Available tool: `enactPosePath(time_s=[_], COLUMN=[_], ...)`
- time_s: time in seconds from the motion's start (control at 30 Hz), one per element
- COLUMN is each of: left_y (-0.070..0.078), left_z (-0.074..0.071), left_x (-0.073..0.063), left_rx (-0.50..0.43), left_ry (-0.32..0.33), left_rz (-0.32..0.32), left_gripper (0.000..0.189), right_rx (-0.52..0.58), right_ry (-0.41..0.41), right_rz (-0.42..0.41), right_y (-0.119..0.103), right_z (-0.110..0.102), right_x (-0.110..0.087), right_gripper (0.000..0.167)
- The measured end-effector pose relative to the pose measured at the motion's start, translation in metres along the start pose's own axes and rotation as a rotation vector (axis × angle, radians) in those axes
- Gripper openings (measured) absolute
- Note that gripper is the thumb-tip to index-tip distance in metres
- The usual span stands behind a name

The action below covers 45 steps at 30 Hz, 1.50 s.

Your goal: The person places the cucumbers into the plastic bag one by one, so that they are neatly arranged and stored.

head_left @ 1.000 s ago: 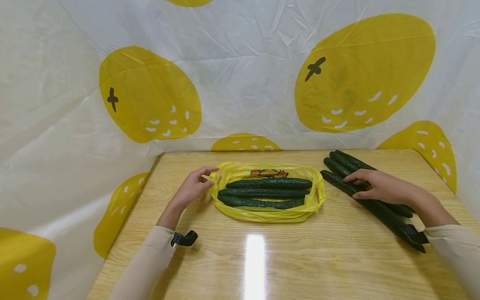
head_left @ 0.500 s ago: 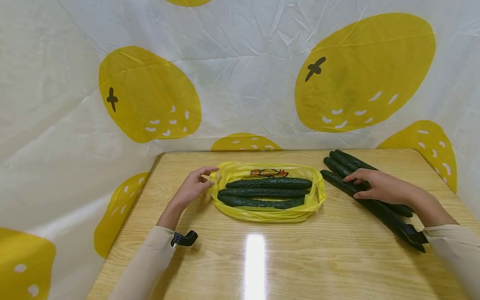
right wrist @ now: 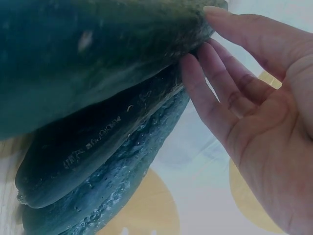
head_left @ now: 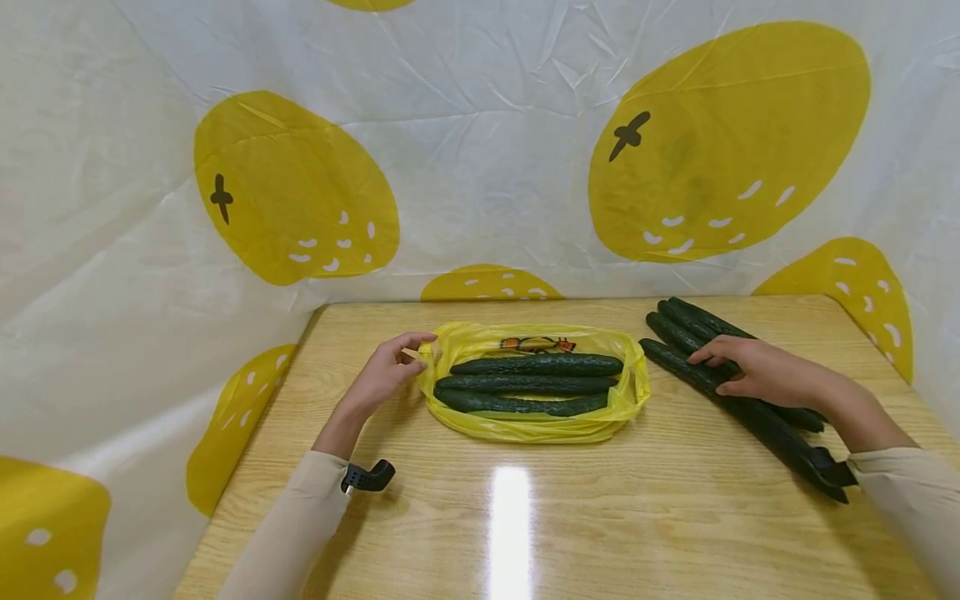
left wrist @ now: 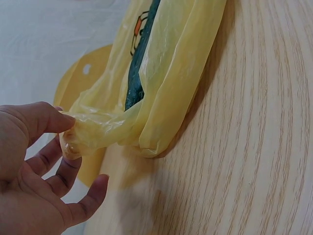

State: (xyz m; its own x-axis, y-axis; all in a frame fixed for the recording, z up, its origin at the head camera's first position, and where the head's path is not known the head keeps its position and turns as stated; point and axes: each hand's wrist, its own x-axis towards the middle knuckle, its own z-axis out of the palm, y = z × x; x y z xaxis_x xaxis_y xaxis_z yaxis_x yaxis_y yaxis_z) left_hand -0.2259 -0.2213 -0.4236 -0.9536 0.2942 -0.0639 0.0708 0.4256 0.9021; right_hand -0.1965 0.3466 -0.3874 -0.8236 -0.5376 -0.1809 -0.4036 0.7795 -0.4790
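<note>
My left hand (head_left: 378,377) pinches the left edge of a yellow plastic bag (head_left: 525,431), thumb and forefinger on the film in the left wrist view. Three dark green cucumbers (head_left: 536,365) lie side by side in the bag's wide mouth. To the right, my right hand (head_left: 772,373) grips the nearest cucumber (head_left: 783,446) of a second group. The right wrist view has the thumb on one side of this cucumber (right wrist: 98,54) and the fingertips on the other. Two more cucumbers (right wrist: 83,147) lie just behind it, partly covered by the hand in the head view.
Everything lies on a light wooden table (head_left: 600,517), with a bright reflection toward its front. A white sheet (head_left: 487,183) printed with big yellow fruit hangs behind the table and along its left side. Each wrist wears a black strap (head_left: 367,477) with a small device.
The right thumb has shifted slightly on the cucumber. The left hand, the bag and the cucumbers hold their places.
</note>
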Motion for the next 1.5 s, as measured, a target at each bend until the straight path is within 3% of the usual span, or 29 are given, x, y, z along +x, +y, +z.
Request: enactPosePath(time_s=[0.4, 0.8, 1.23, 1.5], left_y=[0.001, 0.001, 0.000, 0.003], left_z=[-0.001, 0.000, 0.001, 0.002], left_x=[0.002, 0.002, 0.001, -0.001], left_rx=[0.013, -0.003, -0.001, -0.005], left_ry=[-0.002, -0.010, -0.006, -0.010], left_rz=[0.009, 0.004, 0.004, 0.008], left_gripper=[0.045, 0.046, 0.045, 0.045], right_rx=[0.048, 0.018, 0.026, -0.006], right_ry=[-0.037, -0.050, -0.129, -0.140], right_rz=[0.004, 0.038, 0.098, 0.088], right_y=[-0.005, -0.003, -0.004, -0.004], right_z=[-0.002, 0.004, 0.009, 0.008], right_x=[0.001, 0.002, 0.006, 0.008], right_gripper=[0.052, 0.060, 0.077, 0.074])
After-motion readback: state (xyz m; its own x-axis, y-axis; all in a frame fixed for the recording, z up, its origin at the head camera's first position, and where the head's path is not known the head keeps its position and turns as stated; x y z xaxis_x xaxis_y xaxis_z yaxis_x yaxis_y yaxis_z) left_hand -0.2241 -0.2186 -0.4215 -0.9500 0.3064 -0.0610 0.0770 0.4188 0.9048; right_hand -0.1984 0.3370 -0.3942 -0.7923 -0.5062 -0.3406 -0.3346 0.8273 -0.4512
